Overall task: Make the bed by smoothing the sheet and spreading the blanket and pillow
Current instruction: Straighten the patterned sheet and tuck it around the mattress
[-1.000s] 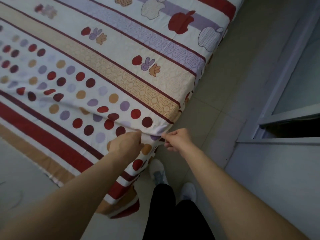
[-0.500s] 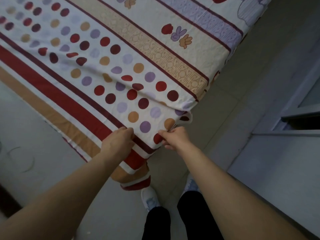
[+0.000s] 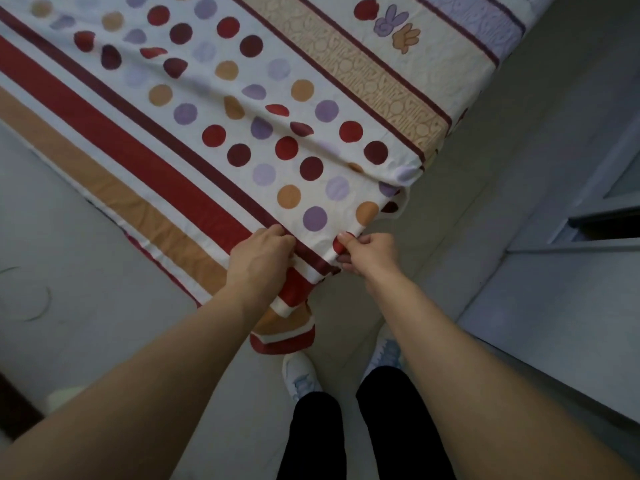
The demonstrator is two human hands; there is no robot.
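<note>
— Starting at the far left, what lies there?

— Pale floor (image 3: 86, 244), with a thin curved strand (image 3: 43, 306) on it; I cannot tell what the strand is.

— And the sheet?

— The sheet (image 3: 242, 133) lies spread across the top of the view, patterned with red and tan stripes, coloured dots and a beige band. It has a few creases among the dots. Its near corner hangs down toward the floor, below and between the two hands.

— What is the left hand doing?

— The left hand (image 3: 259, 258) is knuckles-up, fingers curled over the cloth. It grips the sheet where the dark red stripe meets the dotted band.

— The right one?

— The right hand (image 3: 369, 252) is just beside it, apart by a short stretch of cloth. Its thumb lies on top of the sheet's edge at a red dot, with the fingers curled beneath, so it pinches the edge.

— Is the cloth between them taut?

— It runs nearly straight from hand to hand.

— Below the hands?

— Two white shoes (image 3: 299, 375) and black trousers (image 3: 315, 434). The hanging striped corner ends just above the left shoe.

— And at the right?

— A grey panel (image 3: 554, 341) beside the floor, with a grey frame (image 3: 588, 216) above it.
</note>
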